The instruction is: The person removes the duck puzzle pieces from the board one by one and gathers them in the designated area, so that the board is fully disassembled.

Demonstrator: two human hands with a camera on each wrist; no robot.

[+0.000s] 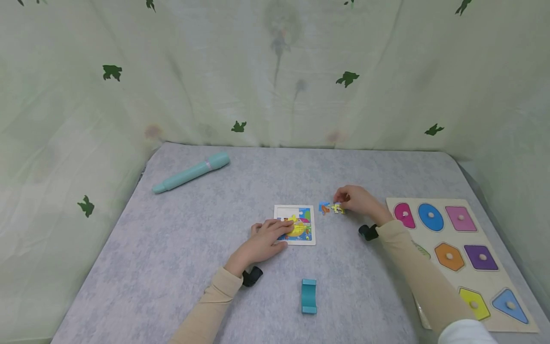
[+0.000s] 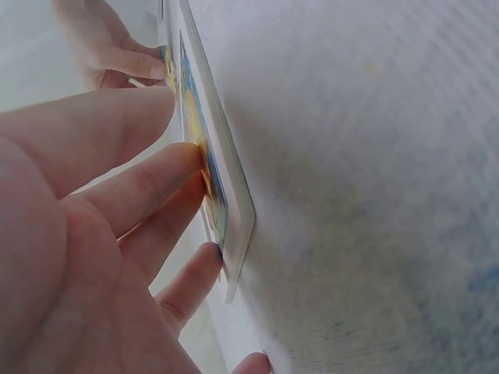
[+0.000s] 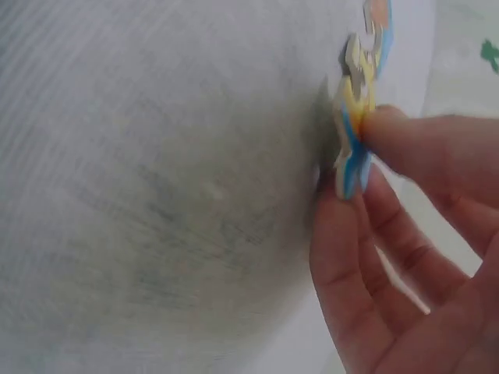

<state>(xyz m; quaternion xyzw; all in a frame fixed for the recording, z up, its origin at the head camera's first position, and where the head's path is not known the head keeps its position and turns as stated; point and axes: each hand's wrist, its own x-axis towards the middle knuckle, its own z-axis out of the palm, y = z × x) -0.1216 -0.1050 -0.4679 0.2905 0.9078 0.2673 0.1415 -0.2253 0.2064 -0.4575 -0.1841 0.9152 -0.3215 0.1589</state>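
Just below centre, the left hand (image 1: 266, 238), fingers spread, rests on the puzzle tray (image 1: 313, 227); light, even pressure should steady it. Right of centre, beside an orange-and-blue piece (image 1: 324, 207), the right hand (image 1: 358, 200) pinches a yellow-and-blue piece (image 3: 349, 136), best gripped by its edges.

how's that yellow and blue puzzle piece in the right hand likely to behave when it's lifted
The puzzle piece is probably stiff, since it looks unbent in the pinch of the right hand. It should be light, being small beside that hand. Being flat with a knobbed outline, it seems unlikely to roll if pushed.
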